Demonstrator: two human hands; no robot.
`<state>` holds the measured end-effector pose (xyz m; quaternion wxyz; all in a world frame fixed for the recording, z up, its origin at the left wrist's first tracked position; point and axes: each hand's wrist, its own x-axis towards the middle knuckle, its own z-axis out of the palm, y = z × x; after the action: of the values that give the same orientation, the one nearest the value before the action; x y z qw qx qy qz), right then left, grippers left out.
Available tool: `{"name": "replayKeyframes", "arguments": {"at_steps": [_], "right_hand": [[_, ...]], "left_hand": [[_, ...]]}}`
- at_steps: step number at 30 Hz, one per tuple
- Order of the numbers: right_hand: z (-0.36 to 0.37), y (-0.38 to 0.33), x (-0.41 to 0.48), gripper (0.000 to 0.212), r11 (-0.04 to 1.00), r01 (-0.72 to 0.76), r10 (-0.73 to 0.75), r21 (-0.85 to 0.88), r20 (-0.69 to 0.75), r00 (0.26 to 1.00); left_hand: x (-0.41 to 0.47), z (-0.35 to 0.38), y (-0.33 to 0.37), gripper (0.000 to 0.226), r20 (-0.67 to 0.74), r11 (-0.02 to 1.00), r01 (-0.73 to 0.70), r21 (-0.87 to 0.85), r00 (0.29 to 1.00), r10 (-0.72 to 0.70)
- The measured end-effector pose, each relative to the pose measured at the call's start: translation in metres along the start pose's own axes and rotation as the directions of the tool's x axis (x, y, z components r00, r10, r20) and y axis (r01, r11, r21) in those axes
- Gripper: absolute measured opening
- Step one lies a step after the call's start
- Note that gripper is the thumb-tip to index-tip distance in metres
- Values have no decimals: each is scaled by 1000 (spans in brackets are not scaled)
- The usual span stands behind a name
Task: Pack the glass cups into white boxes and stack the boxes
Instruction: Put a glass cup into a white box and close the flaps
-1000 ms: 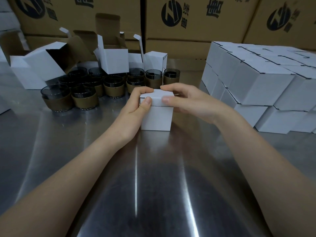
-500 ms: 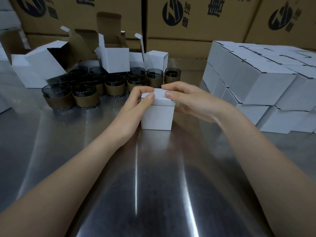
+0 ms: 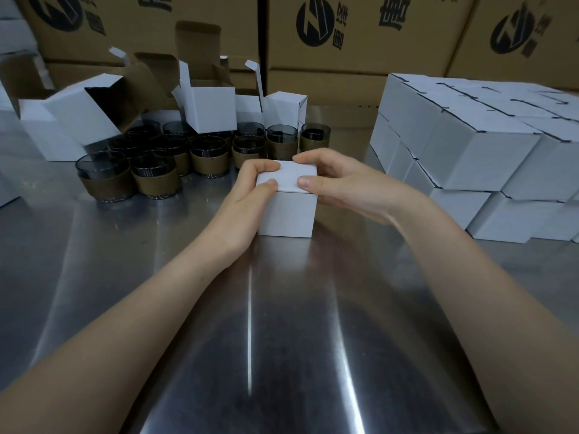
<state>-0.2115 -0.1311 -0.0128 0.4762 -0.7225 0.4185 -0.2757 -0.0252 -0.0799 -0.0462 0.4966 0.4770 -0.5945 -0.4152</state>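
Note:
A small white box (image 3: pixel 289 211) stands on the steel table (image 3: pixel 250 324) in front of me, its lid down. My left hand (image 3: pixel 247 202) grips its left side, thumb and forefinger curled over the top edge. My right hand (image 3: pixel 341 183) grips the right side, thumb on the lid's front edge and fingers over the back. Behind the box stand several dark glass cups with brown sleeves (image 3: pixel 103 177). Closed white boxes are stacked in two layers (image 3: pixel 476 151) at the right.
Several open white boxes (image 3: pixel 213 109) with raised flaps stand behind the cups at the back left. Big brown printed cartons (image 3: pixel 354 32) form a wall at the back. Bare steel stretches between me and the box.
Both hands have stayed on the box. The thumbs have pressed the lid down flat and the fingers have curled tighter over its top.

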Motion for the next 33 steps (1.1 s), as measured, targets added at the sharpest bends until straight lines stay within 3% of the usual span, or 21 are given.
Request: {"name": "replayKeyframes", "arguments": {"at_steps": [6, 15, 20, 24, 28, 33], "right_hand": [[0, 0, 2, 36, 1000, -2, 2, 4, 1, 1000], [1, -4, 2, 47, 1000, -24, 24, 6, -5, 1000], [3, -3, 3, 64, 995, -54, 55, 79, -11, 998], [3, -2, 2, 66, 989, -69, 70, 133, 1, 998], [3, 1, 2, 57, 974, -70, 76, 218, -19, 997], [5, 4, 4, 27, 962, -55, 88, 267, -112, 990]], "left_hand": [[3, 1, 1, 32, 4, 990, 29, -136, 1000, -29], [8, 7, 4, 79, -44, 976, 149, -158, 986, -158], [7, 9, 3, 65, -62, 969, 157, -192, 983, -171], [4, 8, 5, 57, -28, 979, 83, -185, 996, -90], [2, 6, 10, 38, -33, 994, 85, -76, 996, -88], [-1, 7, 14, 37, -90, 994, 106, -24, 990, -108]]}}
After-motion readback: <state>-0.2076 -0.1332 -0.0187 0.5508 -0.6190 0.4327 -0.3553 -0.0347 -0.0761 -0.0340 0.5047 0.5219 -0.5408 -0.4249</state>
